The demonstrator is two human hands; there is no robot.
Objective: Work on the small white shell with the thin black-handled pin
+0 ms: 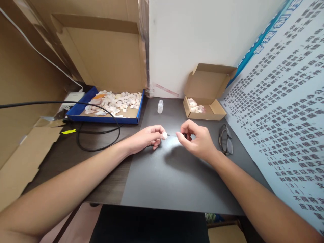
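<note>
Between the thumb and fingers of my left hand [152,136] is a small white seashell [165,135]. My right hand [196,140] is closed around the black cap of a thin brush [185,135]. The brush's slender stem points left, and its dark tip is close beside the shell; whether they touch I cannot tell. Both hands are just above the dark grey mat [152,184]. Beyond them stands a small bottle [160,107] with a pale label and no cap on it.
A blue-edged box [103,118] full of seashells stands at the back left, a small cardboard box [206,116] with several shells at the back right. Glasses [226,140] lie right of my right hand. A black cable [98,149] loops across the left side.
</note>
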